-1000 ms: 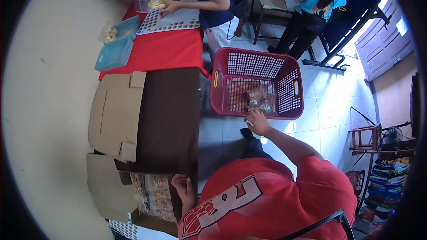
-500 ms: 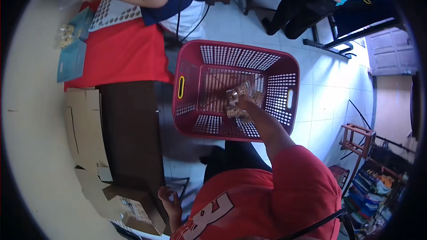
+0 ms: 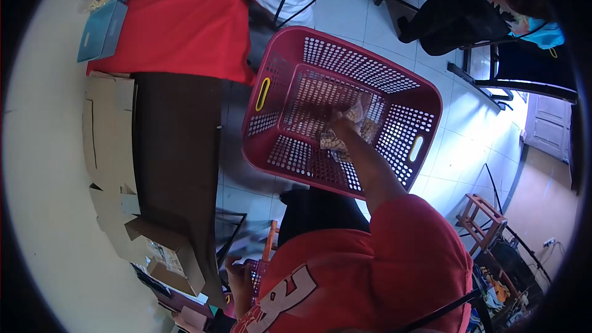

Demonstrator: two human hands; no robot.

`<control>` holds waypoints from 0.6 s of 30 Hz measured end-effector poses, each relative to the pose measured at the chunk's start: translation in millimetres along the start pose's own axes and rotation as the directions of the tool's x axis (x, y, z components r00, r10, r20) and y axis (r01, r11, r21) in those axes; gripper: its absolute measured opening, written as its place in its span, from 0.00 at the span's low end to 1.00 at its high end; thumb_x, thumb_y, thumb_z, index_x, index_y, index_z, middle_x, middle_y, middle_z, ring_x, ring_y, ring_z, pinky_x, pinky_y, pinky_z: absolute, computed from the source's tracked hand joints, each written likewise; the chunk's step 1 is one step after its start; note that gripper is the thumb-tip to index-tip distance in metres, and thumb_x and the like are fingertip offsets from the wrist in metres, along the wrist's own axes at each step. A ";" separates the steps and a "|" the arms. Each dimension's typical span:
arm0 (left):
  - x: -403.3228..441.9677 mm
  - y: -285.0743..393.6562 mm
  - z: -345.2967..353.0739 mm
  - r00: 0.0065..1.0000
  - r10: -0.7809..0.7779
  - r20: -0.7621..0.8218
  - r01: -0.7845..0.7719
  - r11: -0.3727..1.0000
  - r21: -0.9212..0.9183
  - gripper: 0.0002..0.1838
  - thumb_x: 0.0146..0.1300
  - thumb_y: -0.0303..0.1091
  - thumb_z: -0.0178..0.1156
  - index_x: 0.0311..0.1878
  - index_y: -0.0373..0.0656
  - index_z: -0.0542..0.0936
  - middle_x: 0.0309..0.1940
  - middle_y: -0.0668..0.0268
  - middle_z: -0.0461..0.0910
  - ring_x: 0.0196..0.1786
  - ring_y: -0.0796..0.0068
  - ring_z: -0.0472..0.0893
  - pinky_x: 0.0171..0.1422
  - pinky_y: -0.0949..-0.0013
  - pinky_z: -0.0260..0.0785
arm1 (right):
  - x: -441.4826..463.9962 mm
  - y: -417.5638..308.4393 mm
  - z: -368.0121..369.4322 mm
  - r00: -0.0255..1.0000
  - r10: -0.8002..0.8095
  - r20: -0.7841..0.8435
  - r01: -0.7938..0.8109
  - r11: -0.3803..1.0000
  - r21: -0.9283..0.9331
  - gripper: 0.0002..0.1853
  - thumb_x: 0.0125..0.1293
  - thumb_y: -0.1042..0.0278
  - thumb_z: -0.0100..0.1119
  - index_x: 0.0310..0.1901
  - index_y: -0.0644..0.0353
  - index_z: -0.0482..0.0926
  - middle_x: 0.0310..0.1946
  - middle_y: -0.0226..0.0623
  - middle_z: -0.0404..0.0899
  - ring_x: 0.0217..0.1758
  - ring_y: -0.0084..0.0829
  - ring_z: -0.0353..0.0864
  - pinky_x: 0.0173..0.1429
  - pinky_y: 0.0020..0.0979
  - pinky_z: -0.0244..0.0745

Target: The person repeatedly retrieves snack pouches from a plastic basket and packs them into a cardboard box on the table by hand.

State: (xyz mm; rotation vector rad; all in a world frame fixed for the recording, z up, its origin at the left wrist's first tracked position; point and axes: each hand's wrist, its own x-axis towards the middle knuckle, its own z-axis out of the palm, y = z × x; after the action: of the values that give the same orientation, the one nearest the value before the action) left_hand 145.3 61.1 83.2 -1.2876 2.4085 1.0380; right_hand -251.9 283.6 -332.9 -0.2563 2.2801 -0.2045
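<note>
A large maroon plastic basket [image 3: 342, 40] with perforated sides stands on the floor in front of me. Inside it, towards its right half, lie several clear packets of light brown pieces [image 3: 333, 142]. My right hand [image 3: 343, 126] reaches down among them, its fingers closed at a packet [image 3: 354, 112] that tilts up beside it; the fingertips are partly hidden. My left hand [image 3: 238, 276] hangs low by my side near the brown table, fingers loosely curled and apart, with nothing visible in it.
On the left stands a dark brown table [image 3: 177, 142] with flattened cardboard [image 3: 110, 142] and an open carton [image 3: 176, 259]. Beyond are a red cloth [image 3: 185, 31], a teal tray [image 3: 102, 31] and a person in white shorts. Another person [image 3: 459, 18] is at upper right. A wooden stool [image 3: 481, 222] stands at right.
The view has turned and moved, so the basket appears tilted and further right. My right hand has shifted slightly among the packets. My left hand stays low at my side.
</note>
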 end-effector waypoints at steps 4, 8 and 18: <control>-4.4 -14.4 7.7 1.000 0.023 -0.012 -0.023 0.999 -0.040 0.27 0.59 0.24 0.59 0.61 0.38 0.61 0.49 0.56 0.73 0.40 0.65 0.79 0.42 0.65 0.71 | -24.7 11.6 -24.2 0.992 0.124 -0.016 -0.119 0.978 0.172 0.33 0.67 0.45 0.45 0.70 0.46 0.50 0.49 0.51 0.78 0.51 0.50 0.79 0.53 0.47 0.73; -7.6 -27.5 12.0 0.999 0.018 -0.028 -0.021 0.995 -0.101 0.29 0.59 0.25 0.59 0.62 0.36 0.61 0.51 0.55 0.73 0.43 0.62 0.79 0.48 0.63 0.71 | -95.9 -9.9 -93.6 0.996 0.079 0.028 -0.083 0.971 0.222 0.27 0.66 0.47 0.46 0.61 0.51 0.58 0.49 0.51 0.77 0.54 0.50 0.77 0.55 0.43 0.71; -14.3 -74.6 -2.9 0.988 0.141 -0.055 -0.150 0.859 -0.490 0.21 0.63 0.26 0.56 0.59 0.39 0.66 0.49 0.58 0.75 0.48 0.69 0.77 0.53 0.67 0.69 | -277.1 -112.2 -102.0 0.602 -0.544 -0.584 0.797 0.374 0.474 0.18 0.61 0.74 0.50 0.53 0.58 0.60 0.47 0.46 0.68 0.54 0.38 0.71 0.57 0.33 0.63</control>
State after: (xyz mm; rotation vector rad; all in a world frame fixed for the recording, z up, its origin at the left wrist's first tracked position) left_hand 213.5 40.9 56.3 -1.2623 2.3655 1.7846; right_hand -135.9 251.0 -41.0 -0.8154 2.0577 -1.6703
